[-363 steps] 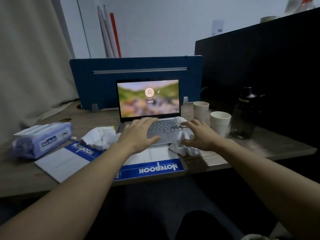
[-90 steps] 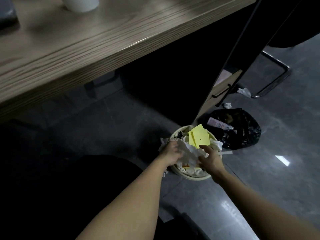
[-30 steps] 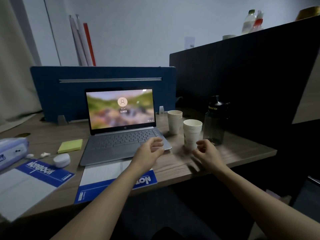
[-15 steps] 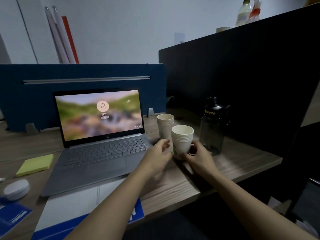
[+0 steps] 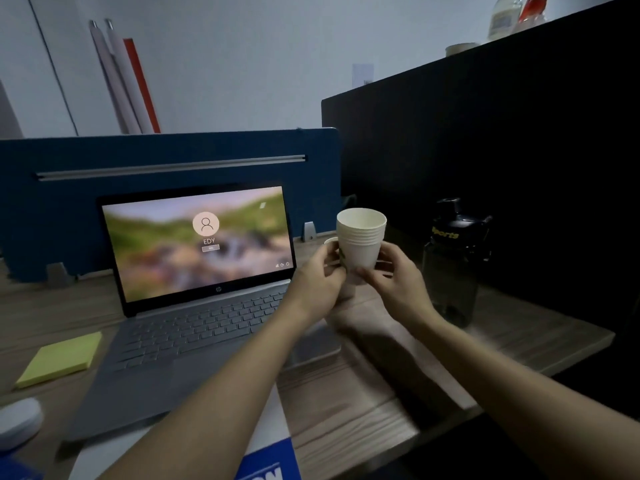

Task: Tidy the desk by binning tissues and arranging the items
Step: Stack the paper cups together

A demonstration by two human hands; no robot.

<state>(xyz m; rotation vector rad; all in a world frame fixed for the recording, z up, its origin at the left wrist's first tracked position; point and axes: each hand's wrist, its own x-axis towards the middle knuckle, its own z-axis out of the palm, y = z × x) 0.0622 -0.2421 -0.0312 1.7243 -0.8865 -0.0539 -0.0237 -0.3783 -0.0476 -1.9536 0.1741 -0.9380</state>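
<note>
I am holding a stack of white paper cups (image 5: 361, 242) up off the wooden desk (image 5: 353, 386), between both of my hands. My left hand (image 5: 320, 284) grips the stack's left side with fingers curled around it, and my right hand (image 5: 398, 282) grips its right side, thumb pressed low against the front of the cup wall. The ridged rims of several nested cups show just above my fingertips, and a small green mark shows on the cup by my left thumb; I cannot read it. The rim of a second cup stack (image 5: 330, 241) peeks out just behind my left fingers. Beyond my right hand's knuckles stands a dark drinking bottle (image 5: 453, 268) with yellow lettering that reads "Sports". To the left of my left hand sits an open silver laptop (image 5: 194, 306), its screen showing a login picture with the name "EDY" and an "hp" logo below the display. Further left of the laptop lies a yellow sticky note pad (image 5: 59, 358). Under my left forearm lies a blue and white notebook (image 5: 266, 455); its lettering is cut off
</note>
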